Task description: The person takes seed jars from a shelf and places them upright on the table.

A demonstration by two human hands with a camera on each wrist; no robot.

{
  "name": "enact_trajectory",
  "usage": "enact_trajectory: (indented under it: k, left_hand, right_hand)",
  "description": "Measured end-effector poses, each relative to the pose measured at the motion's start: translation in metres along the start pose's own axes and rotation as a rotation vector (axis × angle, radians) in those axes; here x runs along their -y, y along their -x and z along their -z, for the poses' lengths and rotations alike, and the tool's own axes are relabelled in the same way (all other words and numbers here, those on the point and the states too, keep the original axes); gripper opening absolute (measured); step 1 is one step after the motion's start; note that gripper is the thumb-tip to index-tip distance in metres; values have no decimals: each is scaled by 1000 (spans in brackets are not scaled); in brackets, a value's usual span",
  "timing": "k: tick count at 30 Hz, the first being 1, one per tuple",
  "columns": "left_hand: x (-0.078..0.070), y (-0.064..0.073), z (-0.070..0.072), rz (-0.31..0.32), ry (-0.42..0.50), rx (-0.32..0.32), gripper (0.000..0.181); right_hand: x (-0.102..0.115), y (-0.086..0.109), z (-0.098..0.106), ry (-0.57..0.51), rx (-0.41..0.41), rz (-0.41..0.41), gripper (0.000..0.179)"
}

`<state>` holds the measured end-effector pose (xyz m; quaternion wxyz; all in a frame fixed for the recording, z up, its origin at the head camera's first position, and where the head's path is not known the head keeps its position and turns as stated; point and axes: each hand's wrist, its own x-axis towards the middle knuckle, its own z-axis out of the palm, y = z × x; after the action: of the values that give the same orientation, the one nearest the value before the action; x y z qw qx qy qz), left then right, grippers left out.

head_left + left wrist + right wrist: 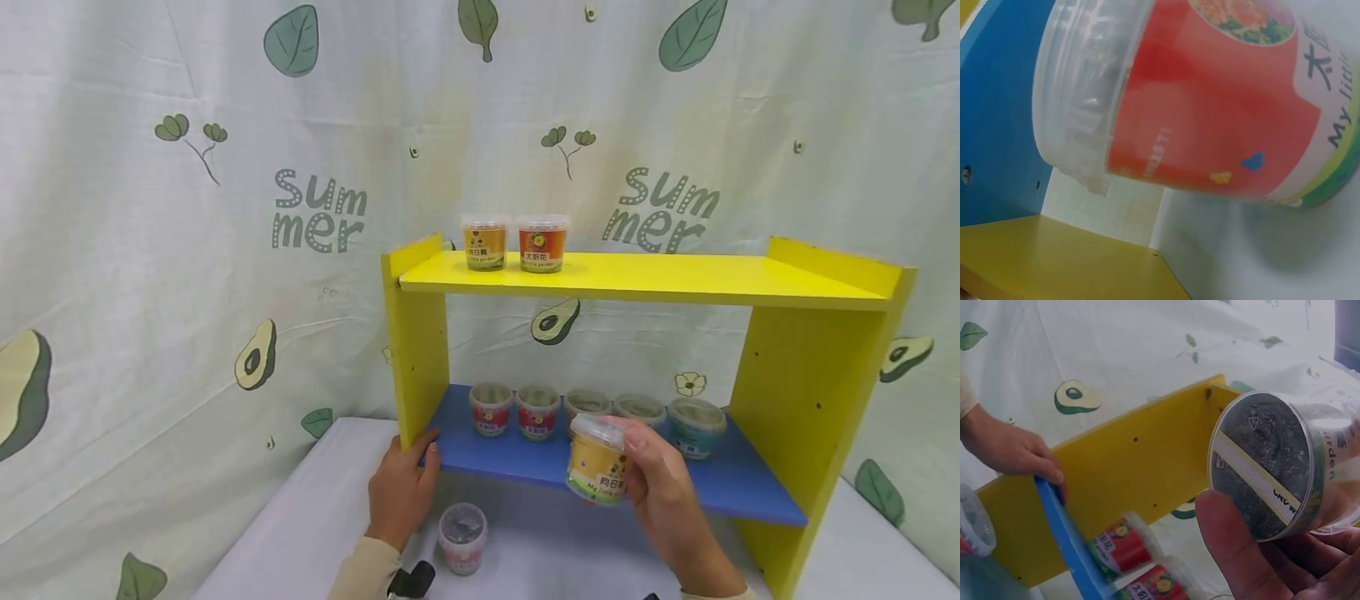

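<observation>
My right hand [663, 492] holds a small plastic cup with a yellow sunflower label [597, 460], in front of the blue lower board [510, 454]. In the right wrist view the clear base of this yellow-labelled cup [1260, 469] shows dark contents and a pale strip. My left hand [403, 492] grips the front left corner of the yellow-and-blue shelf [416, 367], where the side panel meets the blue board. Just right of that hand, a lidded red-labelled cup [462, 550] stands on the table; it fills much of the left wrist view [1210, 106].
On the yellow top board [675, 271] stand a yellow-labelled cup [486, 246] and an orange-red one [542, 246], both at the left. Several cups line the blue board, among them two red ones [537, 417] and a blue one [696, 429]. A printed curtain [187, 292] hangs behind.
</observation>
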<state>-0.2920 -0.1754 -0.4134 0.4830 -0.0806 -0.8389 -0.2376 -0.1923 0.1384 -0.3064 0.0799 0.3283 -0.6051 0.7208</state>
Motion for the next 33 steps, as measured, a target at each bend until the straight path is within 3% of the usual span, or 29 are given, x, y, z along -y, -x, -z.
enact_trajectory:
  k: [6, 10, 17, 25, 33]
  left_hand:
    - [-1, -3, 1, -21, -3, 3, 28]
    - [-3, -5, 1, -13, -2, 41, 30]
    - [-2, -3, 2, 29, -16, 59, 31]
    - [-1, -4, 2, 4, -11, 43, 30]
    - [-2, -3, 4, -5, -9, 41, 30]
  right_hand:
    - [-10, 0, -6, 185, -138, -204, 36]
    - [-20, 2, -7, 275, -159, -288, 36]
    - [-35, 5, -7, 234, -138, -339, 40]
    - [-47, 5, -5, 167, -119, -395, 43]
    - [-54, 7, -7, 166, -131, -416, 44]
